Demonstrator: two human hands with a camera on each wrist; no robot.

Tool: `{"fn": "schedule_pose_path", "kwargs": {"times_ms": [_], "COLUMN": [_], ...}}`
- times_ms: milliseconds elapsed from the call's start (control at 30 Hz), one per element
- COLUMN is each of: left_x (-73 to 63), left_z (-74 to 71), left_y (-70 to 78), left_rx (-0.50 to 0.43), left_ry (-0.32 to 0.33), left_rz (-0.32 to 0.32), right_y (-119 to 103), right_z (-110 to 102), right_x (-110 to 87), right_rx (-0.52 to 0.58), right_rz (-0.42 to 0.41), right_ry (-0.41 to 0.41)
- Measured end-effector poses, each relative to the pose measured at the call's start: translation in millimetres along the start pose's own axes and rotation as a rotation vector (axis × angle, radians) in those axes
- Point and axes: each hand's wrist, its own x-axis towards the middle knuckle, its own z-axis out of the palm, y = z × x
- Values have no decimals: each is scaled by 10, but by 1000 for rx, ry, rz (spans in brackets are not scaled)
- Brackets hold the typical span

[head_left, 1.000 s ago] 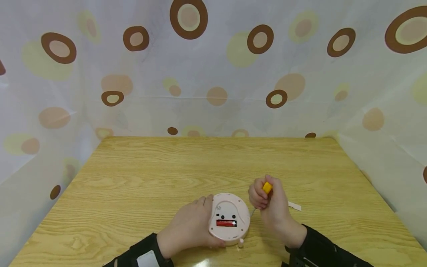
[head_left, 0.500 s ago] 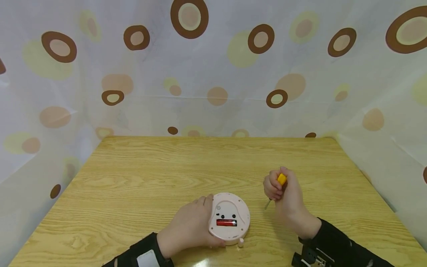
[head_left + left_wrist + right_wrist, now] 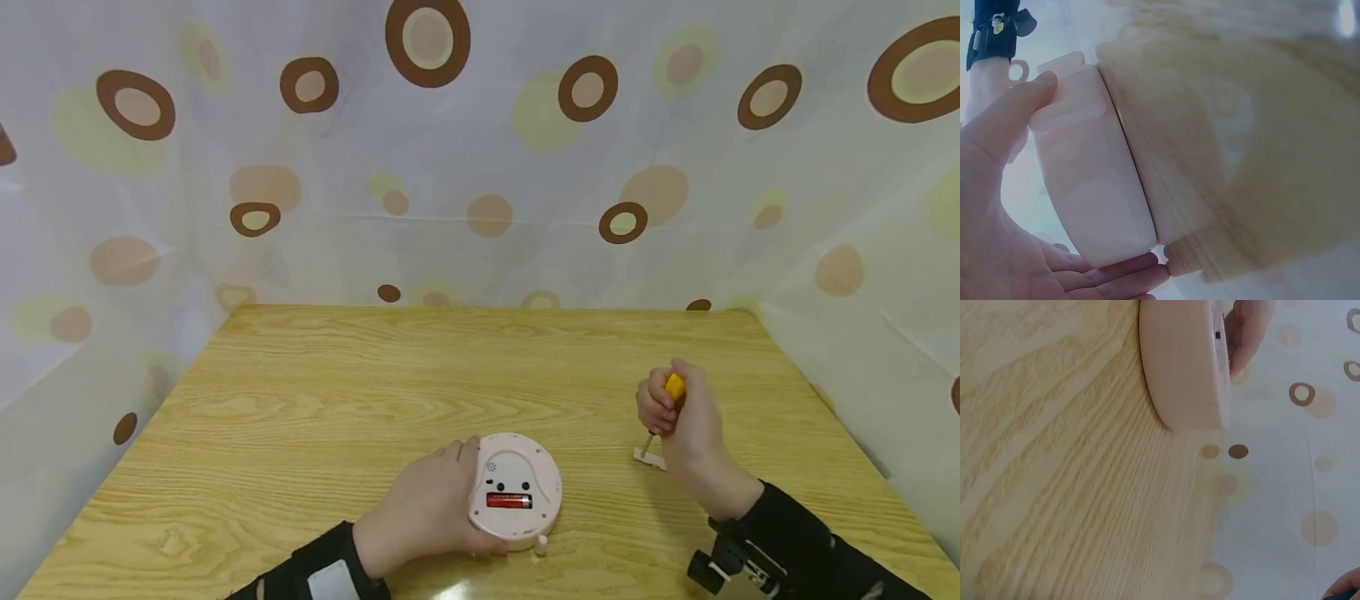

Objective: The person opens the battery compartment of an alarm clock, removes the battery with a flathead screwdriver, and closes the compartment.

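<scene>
A round pale pink alarm clock [image 3: 517, 462] lies face down on the table, its battery slot uncovered with a red battery [image 3: 510, 501] inside. My left hand [image 3: 427, 507] grips the clock's left side; the left wrist view shows the thumb [image 3: 1035, 94] on one side of the casing and fingers on the other. To the right, my right hand [image 3: 690, 425] holds a screwdriver by its yellow handle [image 3: 675, 386], shaft pointing down. The screwdriver's tip is at a small white battery cover [image 3: 648, 458], partly hidden by the hand; whether they touch I cannot tell.
The wooden table [image 3: 420, 375] reaches back to a hanging sheet [image 3: 480, 167] patterned with brown and yellow dots, which also borders both sides. A small peg-like foot [image 3: 541, 546] sticks out at the clock's near edge.
My right hand has moved right and slightly away with the screwdriver, from beside the clock to the battery cover. The left hand and clock have stayed put.
</scene>
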Motion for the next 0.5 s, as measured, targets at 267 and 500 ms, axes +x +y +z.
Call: {"fn": "schedule_pose_path", "kwargs": {"times_ms": [267, 500], "left_x": [-5, 4], "left_z": [6, 6], "left_y": [-8, -8], "left_rx": [-21, -16], "left_ry": [-14, -16], "left_rz": [-4, -10], "right_y": [-3, -3], "right_z": [-301, -449], "right_x": [84, 106], "right_rx": [-82, -154], "right_rz": [97, 167], "right_ry": [76, 137]}}
